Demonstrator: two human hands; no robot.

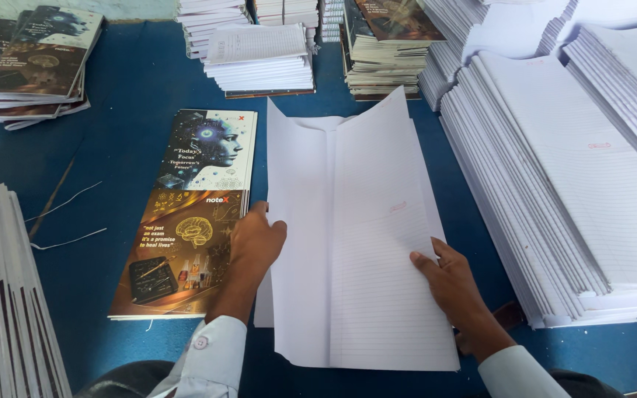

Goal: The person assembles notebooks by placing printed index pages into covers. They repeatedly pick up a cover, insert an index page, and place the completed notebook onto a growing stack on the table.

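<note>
While both hands rest on it, the sheaf of long white ruled paper sheets (pixel 363 236) lies on the blue table (pixel 127 96), its long axis running away from the person. Left hand (pixel 256 243), fingers curled, grips its left edge beside the glossy printed cover sheet (pixel 193 214). Right hand (pixel 451 284) presses flat, fingers spread, gripping nothing, equally near.

A tall sheaf of white ruled sheets (pixel 366 236) lies lengthwise on the blue table, folded down its middle so the right half overlaps the left, its upper corners lifting slightly, its left and right lower edges under the person's fingers.
</note>
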